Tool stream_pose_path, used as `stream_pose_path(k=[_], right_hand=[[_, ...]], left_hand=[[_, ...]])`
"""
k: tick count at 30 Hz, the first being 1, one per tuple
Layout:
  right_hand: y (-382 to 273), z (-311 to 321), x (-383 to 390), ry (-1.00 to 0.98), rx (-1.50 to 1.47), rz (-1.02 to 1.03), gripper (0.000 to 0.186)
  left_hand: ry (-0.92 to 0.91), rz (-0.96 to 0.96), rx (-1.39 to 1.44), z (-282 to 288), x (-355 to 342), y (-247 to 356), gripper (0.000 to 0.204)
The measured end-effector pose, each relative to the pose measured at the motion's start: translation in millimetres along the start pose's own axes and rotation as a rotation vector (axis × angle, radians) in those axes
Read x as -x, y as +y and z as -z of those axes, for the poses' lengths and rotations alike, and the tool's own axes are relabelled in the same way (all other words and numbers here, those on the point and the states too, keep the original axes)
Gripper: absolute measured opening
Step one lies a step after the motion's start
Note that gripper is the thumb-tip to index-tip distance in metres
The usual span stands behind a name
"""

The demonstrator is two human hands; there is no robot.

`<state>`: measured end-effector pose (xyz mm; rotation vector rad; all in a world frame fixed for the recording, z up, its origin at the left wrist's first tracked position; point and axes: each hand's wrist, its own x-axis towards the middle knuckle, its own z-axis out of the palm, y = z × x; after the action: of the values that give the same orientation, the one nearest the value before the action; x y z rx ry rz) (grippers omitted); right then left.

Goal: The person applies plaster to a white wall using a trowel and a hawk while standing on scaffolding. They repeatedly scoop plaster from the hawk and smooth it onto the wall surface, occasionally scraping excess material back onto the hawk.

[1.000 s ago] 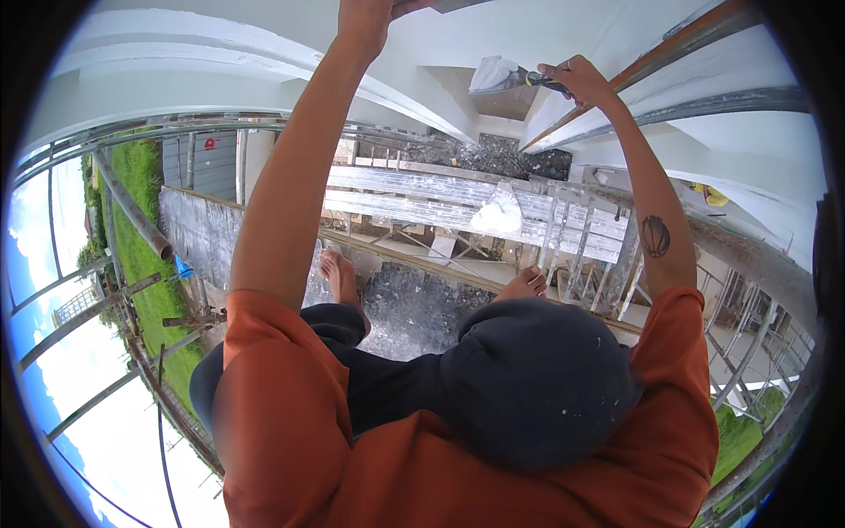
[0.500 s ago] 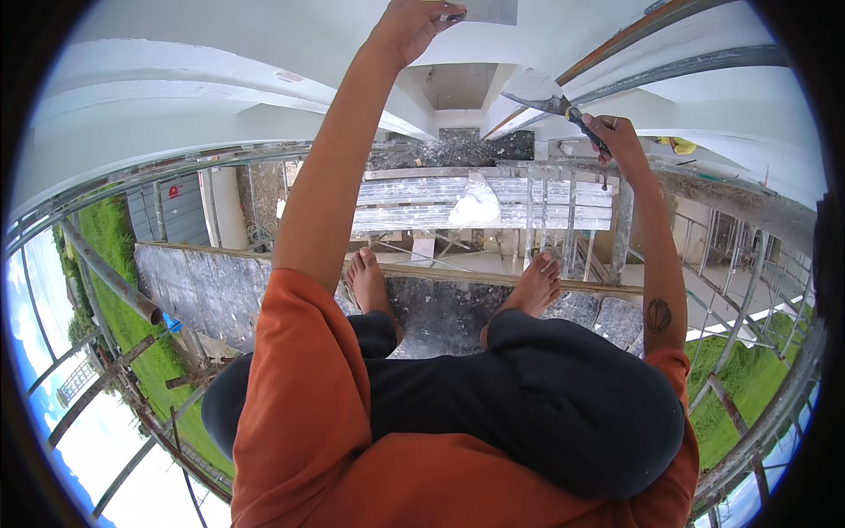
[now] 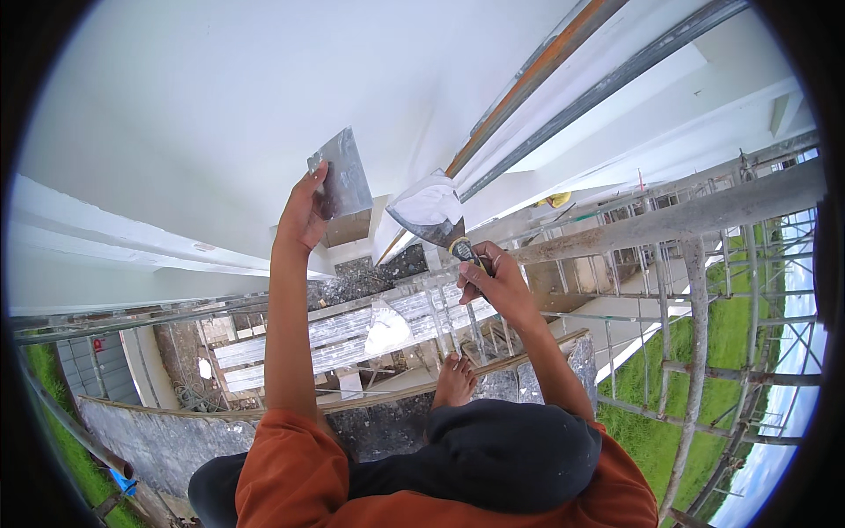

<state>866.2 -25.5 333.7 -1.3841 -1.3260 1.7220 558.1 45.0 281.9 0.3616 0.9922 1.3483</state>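
My left hand point(image 3: 304, 213) is closed on the edge of a flat rectangular steel filling blade point(image 3: 346, 176), held tilted in front of the white wall point(image 3: 202, 114). To its right, my right hand point(image 3: 498, 280) grips the dark handle of a broad putty knife point(image 3: 461, 247). A thick layer of white putty point(image 3: 433, 199) covers much of the knife's blade. The two tools are apart, with a short gap between them. Thin grey smears show on the steel blade.
I crouch barefoot on a stained scaffold board point(image 3: 189, 440). Below are pale planks point(image 3: 308, 345) with a white heap point(image 3: 387, 329) on them. A thick scaffold pipe point(image 3: 695, 213) crosses at right, with grass beyond. A long brown strip point(image 3: 537, 75) runs up the wall.
My left hand has come down from the wall with the steel blade, nearer the putty knife. The right hand has moved left and closer to me. My view has turned and tilted upward.
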Motion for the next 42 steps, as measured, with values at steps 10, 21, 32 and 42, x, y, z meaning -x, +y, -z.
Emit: stream_pose_path(k=[10,21,32,42], right_hand=[[-35,-21,9,0.498,0.393,0.451,0.042],[-34,-15,-4,0.737,0.683,0.7,0.043],[-6,20,-22,0.536,0.971,0.959,0.055],[-7,52,-33,0.419,1.141,1.126,0.061]], left_hand=[[-0.093,0.122,0.206,-89,45,-31,0.029],[-0.182,0.338,0.403,-133,55,-57,0.036],[-0.179,0.398,0.369,-129,66,-24,0.033],[-0.186,0.315,0.337,-124,68,-13,0.038]])
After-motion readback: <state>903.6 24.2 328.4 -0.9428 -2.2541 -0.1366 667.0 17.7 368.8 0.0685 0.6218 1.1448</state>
